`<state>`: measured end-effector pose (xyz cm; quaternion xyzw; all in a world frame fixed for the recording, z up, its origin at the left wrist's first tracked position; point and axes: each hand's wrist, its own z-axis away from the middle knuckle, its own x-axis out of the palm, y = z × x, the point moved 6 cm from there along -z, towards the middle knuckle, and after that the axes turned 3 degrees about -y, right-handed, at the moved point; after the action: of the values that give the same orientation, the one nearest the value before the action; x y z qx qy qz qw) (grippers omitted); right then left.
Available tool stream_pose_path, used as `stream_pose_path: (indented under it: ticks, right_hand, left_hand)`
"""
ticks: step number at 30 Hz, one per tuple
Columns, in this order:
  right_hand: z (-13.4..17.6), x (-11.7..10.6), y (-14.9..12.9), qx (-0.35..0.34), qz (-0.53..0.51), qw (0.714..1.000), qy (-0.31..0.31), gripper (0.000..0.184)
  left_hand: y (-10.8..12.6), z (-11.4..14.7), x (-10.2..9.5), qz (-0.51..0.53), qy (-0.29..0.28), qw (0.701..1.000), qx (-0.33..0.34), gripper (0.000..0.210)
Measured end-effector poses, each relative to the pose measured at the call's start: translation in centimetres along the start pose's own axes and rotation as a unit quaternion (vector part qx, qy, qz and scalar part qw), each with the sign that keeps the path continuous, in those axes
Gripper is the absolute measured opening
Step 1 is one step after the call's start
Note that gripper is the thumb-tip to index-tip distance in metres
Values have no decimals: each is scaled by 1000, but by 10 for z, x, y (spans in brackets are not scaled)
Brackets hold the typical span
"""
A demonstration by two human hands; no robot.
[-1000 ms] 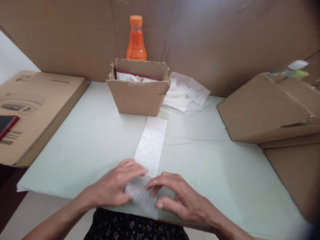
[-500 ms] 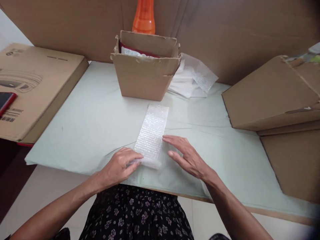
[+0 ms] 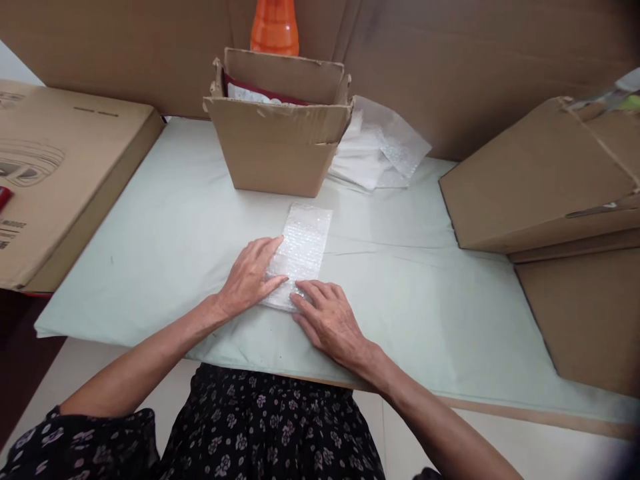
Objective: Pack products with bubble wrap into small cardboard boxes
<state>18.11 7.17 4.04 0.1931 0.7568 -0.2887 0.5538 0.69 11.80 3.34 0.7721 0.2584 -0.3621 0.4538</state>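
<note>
A narrow bubble wrap bag [image 3: 305,233] lies flat on the cloth-covered table, its long side pointing away from me. My left hand [image 3: 251,275] rests along its left edge, thumb and fingers spread, fingertips touching the plastic. On the near right corner, my right hand [image 3: 330,320] lies with slightly bent fingers pressed down on the bag. Both hands are open and partly cover its near end.
Beyond the bag stands an open cardboard box [image 3: 273,147] with a dark red and white item inside. White bubble bags [image 3: 370,150] are piled beside it. An orange bottle [image 3: 275,30] is behind. Cardboard boxes [image 3: 540,180] flank the right, a flat carton [image 3: 90,153] the left.
My left hand has let go of the bag's rolled near end and slid forward along its left edge. That end now lies flat. My right hand has come in onto the near right corner.
</note>
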Motion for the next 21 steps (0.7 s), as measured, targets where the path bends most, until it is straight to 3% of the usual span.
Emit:
stream_pose_path:
  ticks: [2, 5, 8, 10, 13, 17, 21]
  right_hand:
    - [-2, -1, 2, 9, -17, 999, 26, 20]
    - [-1, -5, 10, 55, -109, 992, 31, 21]
    - [2, -7, 17, 110, -204, 973, 4, 24]
    - [5, -16, 21, 131, -195, 971, 39, 26]
    - [8, -26, 17, 95, -107, 985, 92, 30]
    - [3, -9, 7, 1, -42, 999, -6, 27]
    - [-8, -2, 12, -10, -67, 998, -11, 29]
  left_hand:
    - [8, 12, -14, 26, 21, 999, 27, 64]
    - [24, 34, -25, 82, -32, 995, 57, 56]
    - [29, 46, -22, 99, -76, 992, 13, 40]
    - [25, 46, -16, 89, -75, 993, -29, 35]
    - [19, 38, -6, 40, -58, 996, -47, 33]
    - [17, 39, -7, -31, -20, 998, -41, 28]
    - [29, 51, -18, -28, 10, 1000, 10, 29]
